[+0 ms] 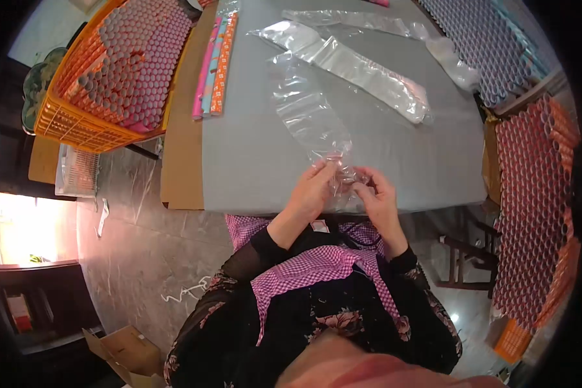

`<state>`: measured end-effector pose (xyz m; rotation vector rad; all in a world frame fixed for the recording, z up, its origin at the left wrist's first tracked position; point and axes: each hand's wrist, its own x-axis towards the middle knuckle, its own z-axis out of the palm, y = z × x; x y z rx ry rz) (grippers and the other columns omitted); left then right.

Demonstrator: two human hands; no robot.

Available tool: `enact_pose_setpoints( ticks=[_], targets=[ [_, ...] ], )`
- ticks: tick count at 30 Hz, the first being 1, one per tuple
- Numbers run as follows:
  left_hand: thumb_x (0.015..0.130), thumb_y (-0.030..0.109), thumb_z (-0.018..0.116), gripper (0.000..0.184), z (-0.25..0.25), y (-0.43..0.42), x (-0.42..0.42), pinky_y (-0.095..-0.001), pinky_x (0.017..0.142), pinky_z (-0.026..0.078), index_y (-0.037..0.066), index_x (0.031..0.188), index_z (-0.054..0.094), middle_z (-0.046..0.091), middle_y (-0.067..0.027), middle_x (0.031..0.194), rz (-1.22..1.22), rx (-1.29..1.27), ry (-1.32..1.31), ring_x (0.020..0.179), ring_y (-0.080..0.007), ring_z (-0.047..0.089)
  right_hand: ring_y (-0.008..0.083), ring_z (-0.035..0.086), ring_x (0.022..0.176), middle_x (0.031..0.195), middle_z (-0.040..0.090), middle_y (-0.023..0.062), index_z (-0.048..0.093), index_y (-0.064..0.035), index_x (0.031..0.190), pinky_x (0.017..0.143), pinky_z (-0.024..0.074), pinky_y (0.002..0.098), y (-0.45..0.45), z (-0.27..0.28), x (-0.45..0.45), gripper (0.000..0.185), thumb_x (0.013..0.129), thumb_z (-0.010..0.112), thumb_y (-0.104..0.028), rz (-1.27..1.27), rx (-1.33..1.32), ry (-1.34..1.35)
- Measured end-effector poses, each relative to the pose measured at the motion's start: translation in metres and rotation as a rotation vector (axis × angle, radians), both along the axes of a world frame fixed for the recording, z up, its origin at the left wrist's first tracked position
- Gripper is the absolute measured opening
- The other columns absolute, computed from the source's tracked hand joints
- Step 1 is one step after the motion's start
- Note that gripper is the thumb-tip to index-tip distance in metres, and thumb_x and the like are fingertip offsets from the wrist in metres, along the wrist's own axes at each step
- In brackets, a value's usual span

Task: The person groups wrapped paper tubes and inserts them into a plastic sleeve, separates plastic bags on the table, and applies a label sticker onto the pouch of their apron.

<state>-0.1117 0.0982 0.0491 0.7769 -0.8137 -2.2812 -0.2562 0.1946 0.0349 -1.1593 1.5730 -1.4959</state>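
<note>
Near the front edge of the grey table [407, 171], both my hands pinch the bunched end of a long clear plastic bag [307, 107]. My left hand [313, 187] has its fingers closed on the plastic. Close beside it, my right hand [376, 197] grips the same crumpled end with thumb and bent fingers. The rest of the bag stretches away across the table and looks flat. Beyond it lies a stack of clear plastic bags [375, 77]. At the left edge rest several wrapped rolls [215, 68], pink, blue and orange, side by side in clear plastic.
An orange crate [77, 129] full of patterned rolls stands at the left. More rolls are stacked on the right, blue ones [485, 48] at the back and reddish ones [533, 220] nearer. A wooden chair [469, 258] and an open cardboard box [126, 355] are on the floor.
</note>
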Motion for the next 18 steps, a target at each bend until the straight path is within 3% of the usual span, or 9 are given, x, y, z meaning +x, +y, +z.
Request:
enact_pose_setpoints(
  ticks=[2, 5, 10, 13, 15, 16, 18],
  targets=[
    [0.102, 0.02, 0.046, 0.029, -0.011, 0.0, -0.003, -0.0394, 0.081, 0.051, 0.003, 0.125, 0.049, 0.064, -0.0144, 0.11, -0.018, 0.044, 0.048, 0.101, -0.025, 0.063, 0.0109, 0.056, 0.083, 0.093, 0.063, 0.0035, 0.062, 0.0025, 0.101, 0.074, 0.0463, 0.0245, 0.0, -0.006, -0.002, 0.015, 0.087, 0.063, -0.002, -0.093, -0.039, 0.124],
    [0.101, 0.022, 0.047, 0.03, -0.018, -0.003, 0.002, -0.0404, 0.082, 0.051, 0.003, 0.124, 0.051, 0.064, -0.0142, 0.11, -0.014, 0.083, 0.108, 0.1, -0.0257, 0.063, 0.0116, 0.057, 0.079, 0.085, 0.063, 0.0055, 0.062, 0.0026, 0.094, 0.072, 0.0465, 0.0249, -0.003, -0.003, -0.006, 0.008, 0.089, 0.06, -0.003, -0.117, -0.036, 0.088],
    [0.101, 0.022, 0.049, 0.034, -0.025, -0.017, 0.013, -0.0404, 0.083, 0.051, 0.001, 0.127, 0.05, 0.063, -0.0152, 0.112, 0.021, 0.073, 0.129, 0.1, -0.0263, 0.063, 0.0101, 0.057, 0.072, 0.072, 0.06, 0.0048, 0.061, 0.0022, 0.087, 0.067, 0.046, 0.0244, -0.004, 0.008, -0.009, 0.008, 0.09, 0.058, -0.004, -0.124, 0.01, 0.024],
    [0.1, 0.023, 0.05, 0.037, -0.022, -0.018, 0.014, -0.0392, 0.083, 0.051, 0.0, 0.128, 0.05, 0.063, -0.015, 0.113, 0.058, 0.076, 0.063, 0.098, -0.0257, 0.063, 0.0071, 0.051, 0.067, 0.069, 0.057, -0.0001, 0.059, 0.0005, 0.08, 0.063, 0.0423, 0.022, -0.003, 0.012, -0.012, 0.014, 0.091, 0.059, -0.007, -0.176, 0.011, 0.097],
    [0.096, 0.018, 0.055, 0.033, -0.032, -0.016, 0.014, -0.0369, 0.085, 0.05, -0.001, 0.123, 0.052, 0.063, -0.0131, 0.109, 0.217, -0.138, -0.26, 0.095, -0.0247, 0.062, 0.0065, 0.048, 0.061, 0.064, 0.054, -0.001, 0.055, -0.0006, 0.073, 0.056, 0.0396, 0.0236, -0.003, 0.015, -0.015, 0.021, 0.091, 0.061, -0.01, -0.237, 0.0, 0.133],
    [0.096, 0.018, 0.055, 0.033, -0.039, -0.015, 0.015, -0.0369, 0.085, 0.05, -0.001, 0.123, 0.052, 0.063, -0.0131, 0.109, 0.223, -0.16, -0.249, 0.095, -0.0247, 0.062, 0.0065, 0.048, 0.061, 0.064, 0.054, -0.001, 0.055, -0.0006, 0.073, 0.056, 0.0396, 0.0236, -0.003, 0.017, -0.017, 0.021, 0.091, 0.061, -0.01, -0.237, -0.024, 0.139],
    [0.089, 0.011, 0.062, 0.029, -0.048, -0.012, 0.019, -0.034, 0.085, 0.049, 0.0, 0.114, 0.054, 0.061, -0.013, 0.106, 0.299, -0.636, -0.475, 0.096, -0.0246, 0.059, 0.0061, 0.045, 0.057, 0.059, 0.05, -0.0016, 0.052, -0.0016, 0.067, 0.051, 0.0365, 0.0249, -0.002, 0.019, -0.019, 0.028, 0.091, 0.062, -0.012, -0.293, 0.019, 0.139]
  ],
)
